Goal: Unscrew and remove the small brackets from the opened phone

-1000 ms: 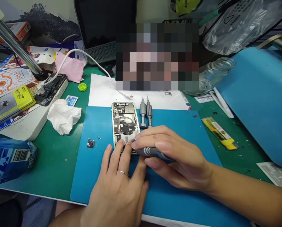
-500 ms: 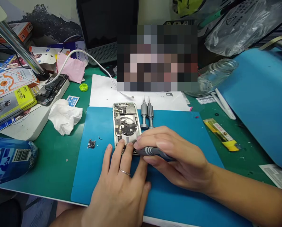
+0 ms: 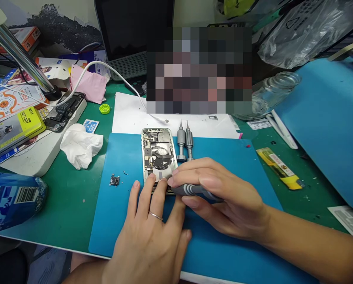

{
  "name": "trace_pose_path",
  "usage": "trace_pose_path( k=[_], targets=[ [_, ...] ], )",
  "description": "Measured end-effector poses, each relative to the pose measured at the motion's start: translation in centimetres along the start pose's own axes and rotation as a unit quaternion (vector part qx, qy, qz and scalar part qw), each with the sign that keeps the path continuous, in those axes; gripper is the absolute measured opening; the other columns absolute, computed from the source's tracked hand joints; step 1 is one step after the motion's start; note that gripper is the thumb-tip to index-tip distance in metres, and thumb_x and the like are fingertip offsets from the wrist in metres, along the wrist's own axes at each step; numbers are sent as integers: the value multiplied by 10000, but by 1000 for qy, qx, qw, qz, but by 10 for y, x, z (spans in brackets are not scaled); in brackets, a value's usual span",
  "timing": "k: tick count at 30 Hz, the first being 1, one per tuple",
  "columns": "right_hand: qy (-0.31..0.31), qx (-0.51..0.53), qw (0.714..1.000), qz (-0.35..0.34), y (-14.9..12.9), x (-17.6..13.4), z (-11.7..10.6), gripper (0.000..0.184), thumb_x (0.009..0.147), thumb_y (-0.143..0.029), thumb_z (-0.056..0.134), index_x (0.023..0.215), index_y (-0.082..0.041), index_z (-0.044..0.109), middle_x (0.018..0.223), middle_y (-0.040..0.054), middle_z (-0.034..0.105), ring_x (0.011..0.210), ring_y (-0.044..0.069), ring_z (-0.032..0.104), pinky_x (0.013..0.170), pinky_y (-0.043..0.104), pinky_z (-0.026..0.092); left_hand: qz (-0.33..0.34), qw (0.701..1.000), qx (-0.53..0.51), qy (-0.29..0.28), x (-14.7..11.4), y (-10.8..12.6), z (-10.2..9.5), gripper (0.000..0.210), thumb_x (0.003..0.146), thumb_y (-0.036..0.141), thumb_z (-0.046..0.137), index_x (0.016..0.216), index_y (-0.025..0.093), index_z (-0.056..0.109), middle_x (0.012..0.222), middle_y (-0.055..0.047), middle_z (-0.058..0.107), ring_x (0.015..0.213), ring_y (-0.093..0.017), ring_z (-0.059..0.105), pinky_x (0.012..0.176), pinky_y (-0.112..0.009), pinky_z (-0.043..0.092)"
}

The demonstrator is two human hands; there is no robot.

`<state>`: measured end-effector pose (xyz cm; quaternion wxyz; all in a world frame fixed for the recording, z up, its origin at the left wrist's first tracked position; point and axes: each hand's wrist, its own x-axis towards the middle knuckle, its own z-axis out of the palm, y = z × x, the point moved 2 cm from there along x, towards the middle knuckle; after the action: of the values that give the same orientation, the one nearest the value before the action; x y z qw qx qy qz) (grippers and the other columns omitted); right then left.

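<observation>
An opened smartphone (image 3: 160, 152) lies on a blue mat (image 3: 117, 219), its inner boards and a round dark part exposed. My left hand (image 3: 155, 221), with a ring on one finger, spreads its fingers over the phone's near end; some fingertips press on it. In my right hand (image 3: 224, 197) is a dark grey slim tool with a ringed grip (image 3: 191, 189), pinched between thumb and fingers. It points left at the phone's lower right corner, its tip hidden. Two grey precision screwdrivers (image 3: 181, 138) lie beside the phone. A small black phone part (image 3: 114, 180) rests left of it.
White paper (image 3: 129, 114) lies behind the mat. Crumpled tissue (image 3: 81, 146), a battery box (image 3: 15, 132) and a blue pack (image 3: 13, 201) are at left. A white cable (image 3: 105, 65) arches across. At right are a yellow packet (image 3: 278, 167) and a glass jar (image 3: 277, 92).
My left thumb has shifted slightly to the right. The tool and my right hand have barely moved, and the phone stays in place.
</observation>
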<state>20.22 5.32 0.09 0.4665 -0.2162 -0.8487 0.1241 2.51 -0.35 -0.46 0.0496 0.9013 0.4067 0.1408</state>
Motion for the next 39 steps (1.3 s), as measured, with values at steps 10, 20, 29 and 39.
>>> trace_pose_path(
  k=[10, 20, 29, 39],
  targets=[
    [-2, 4, 1000, -2, -2, 0, 0, 754, 958, -27, 560, 1633, -165, 252, 1001, 81, 756, 991, 155, 725, 946, 347, 624, -12, 1000, -4, -2, -1, 0, 0, 480, 1085, 391, 450, 1503, 166, 520, 1571, -177, 502, 1518, -367, 397, 1170, -612, 414],
    [-16, 3, 1000, 26, -3, -2, -1, 780, 971, -54, 538, 1655, -222, 202, 1114, 93, 760, 1027, 168, 732, 952, 371, 634, -3, 1000, -3, -4, 0, -1, 0, 466, 1079, 410, 456, 1463, 165, 557, 1557, -176, 514, 1506, -384, 404, 1162, -611, 407],
    [-6, 19, 1000, 15, -2, 3, 2, 757, 964, -37, 530, 1647, -193, 244, 945, 55, 743, 943, 159, 721, 892, 330, 632, -6, 1000, -1, -3, 2, 0, 0, 484, 1083, 404, 443, 1489, 157, 534, 1547, -159, 533, 1494, -366, 426, 1162, -592, 430],
    [63, -17, 996, 60, -2, -1, -7, 755, 965, -55, 543, 1638, -299, 303, 1041, 48, 717, 880, 159, 727, 753, 299, 661, -18, 999, -28, -4, 0, 1, -4, 470, 1070, 363, 481, 1500, 179, 522, 1532, -178, 475, 1502, -340, 383, 1207, -571, 412]
  ],
)
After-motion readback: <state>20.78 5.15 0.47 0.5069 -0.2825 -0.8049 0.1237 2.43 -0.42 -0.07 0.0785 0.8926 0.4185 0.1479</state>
